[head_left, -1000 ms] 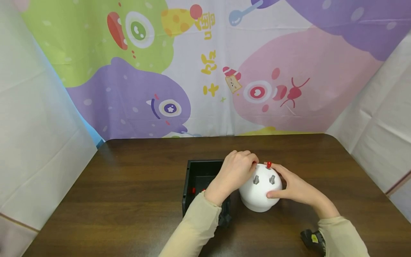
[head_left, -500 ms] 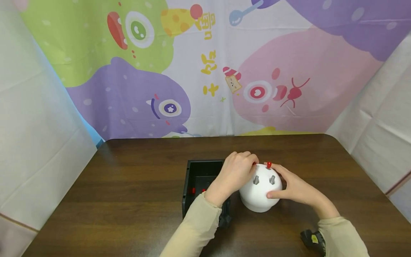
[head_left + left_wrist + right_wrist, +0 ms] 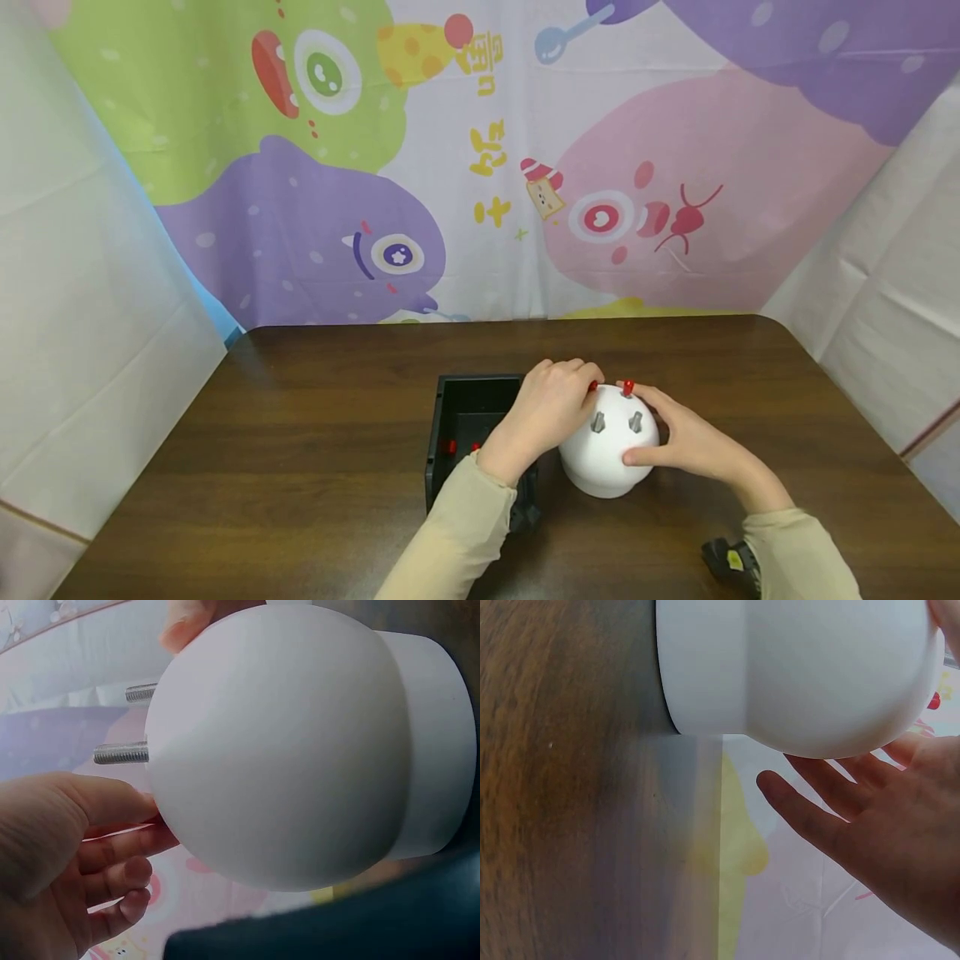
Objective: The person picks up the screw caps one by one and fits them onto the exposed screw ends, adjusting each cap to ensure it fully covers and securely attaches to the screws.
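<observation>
White plastic, smooth and dome-shaped, the dome stands on its short collar on the brown table, just right of the black box. From its crown stick two grey threaded bolts and two red-capped pins, the pins at about twelve o'clock on the dome as the head view shows it.

The left hand comes over the dome from nine o'clock, its fingers curled, and its fingertips seem to pinch the left red pin at eleven o'clock; the head view shows only a speck of red beside the fingers, so the grip itself is a judgement. In the left wrist view the fingers are curled beside the dome's flank, with the bolts showing bare thread.

The right hand steadies the dome from three o'clock: thumb pressed on the front face, fingers laid flat round the far side, relaxed rather than clenched. The right wrist view shows the open palm against the dome's bulge.

The step in hand looks like working a red pin at the crown, seating or pulling it, while the other hand braces the body. More red pieces lie in the box at nine o'clock from the dome. The next move, as I judge it, needs a straight pull or push along the pin's axis, with the brace held firm so the dome does not rock on its collar
</observation>
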`<state>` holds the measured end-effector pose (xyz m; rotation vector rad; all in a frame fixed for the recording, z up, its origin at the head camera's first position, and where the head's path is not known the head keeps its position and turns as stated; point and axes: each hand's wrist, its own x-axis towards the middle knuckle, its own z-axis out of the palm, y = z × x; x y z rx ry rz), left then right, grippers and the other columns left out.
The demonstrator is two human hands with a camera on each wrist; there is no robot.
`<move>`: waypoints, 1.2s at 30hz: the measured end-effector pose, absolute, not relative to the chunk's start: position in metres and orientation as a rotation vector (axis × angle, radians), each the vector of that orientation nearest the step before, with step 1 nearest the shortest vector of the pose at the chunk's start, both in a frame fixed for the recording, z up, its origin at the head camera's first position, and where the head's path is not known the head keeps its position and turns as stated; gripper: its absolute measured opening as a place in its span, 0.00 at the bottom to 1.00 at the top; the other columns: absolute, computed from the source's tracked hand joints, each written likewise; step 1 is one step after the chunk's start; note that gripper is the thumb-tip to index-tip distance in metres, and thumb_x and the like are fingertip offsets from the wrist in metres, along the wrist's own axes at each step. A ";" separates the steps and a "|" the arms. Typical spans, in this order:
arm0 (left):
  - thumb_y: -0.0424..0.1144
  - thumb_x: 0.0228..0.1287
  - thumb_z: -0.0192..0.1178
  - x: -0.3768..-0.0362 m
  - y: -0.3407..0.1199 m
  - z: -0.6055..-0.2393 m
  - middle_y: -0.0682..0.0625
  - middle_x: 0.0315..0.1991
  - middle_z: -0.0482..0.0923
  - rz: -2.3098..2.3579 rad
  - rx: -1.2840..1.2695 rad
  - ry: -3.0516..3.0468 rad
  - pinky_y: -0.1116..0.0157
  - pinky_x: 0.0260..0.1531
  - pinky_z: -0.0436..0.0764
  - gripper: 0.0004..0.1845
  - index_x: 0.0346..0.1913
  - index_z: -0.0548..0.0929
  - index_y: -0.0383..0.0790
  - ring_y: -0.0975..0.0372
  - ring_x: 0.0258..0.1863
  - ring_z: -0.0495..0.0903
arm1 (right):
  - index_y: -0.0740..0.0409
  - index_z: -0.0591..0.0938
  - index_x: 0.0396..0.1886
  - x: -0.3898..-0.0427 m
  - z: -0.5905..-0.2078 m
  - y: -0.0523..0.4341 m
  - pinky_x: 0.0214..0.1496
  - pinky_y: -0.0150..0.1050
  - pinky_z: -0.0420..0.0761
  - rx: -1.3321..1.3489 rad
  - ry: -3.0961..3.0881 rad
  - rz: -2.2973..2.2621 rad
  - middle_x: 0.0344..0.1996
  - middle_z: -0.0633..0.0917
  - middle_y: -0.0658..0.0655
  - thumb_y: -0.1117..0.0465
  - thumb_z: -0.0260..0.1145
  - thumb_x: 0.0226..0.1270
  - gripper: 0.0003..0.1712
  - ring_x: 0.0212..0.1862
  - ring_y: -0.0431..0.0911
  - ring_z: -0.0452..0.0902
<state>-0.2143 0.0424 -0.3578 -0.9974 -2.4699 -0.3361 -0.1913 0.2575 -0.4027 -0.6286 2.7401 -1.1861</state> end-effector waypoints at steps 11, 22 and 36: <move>0.40 0.59 0.59 -0.216 0.041 -0.359 0.56 0.35 0.82 -0.336 -1.005 -2.491 0.72 0.30 0.72 0.08 0.40 0.82 0.45 0.68 0.30 0.79 | 0.59 0.59 0.65 -0.190 -0.401 0.257 0.47 0.39 0.74 -0.636 2.740 -1.181 0.56 0.71 0.58 0.49 0.73 0.46 0.49 0.53 0.50 0.70; 0.42 0.58 0.60 -0.212 0.033 -0.356 0.56 0.34 0.82 -0.310 -0.980 -2.508 0.72 0.30 0.70 0.09 0.41 0.81 0.46 0.68 0.30 0.78 | 0.59 0.60 0.65 -0.190 -0.401 0.257 0.48 0.41 0.74 -0.648 2.744 -1.174 0.56 0.71 0.59 0.49 0.72 0.46 0.48 0.53 0.50 0.70; 0.41 0.58 0.60 -0.202 0.013 -0.350 0.55 0.35 0.82 -0.334 -0.938 -2.522 0.70 0.33 0.73 0.09 0.41 0.82 0.45 0.66 0.31 0.78 | 0.60 0.61 0.64 -0.189 -0.402 0.256 0.48 0.40 0.73 -0.659 2.786 -1.158 0.55 0.72 0.58 0.50 0.73 0.45 0.49 0.52 0.48 0.70</move>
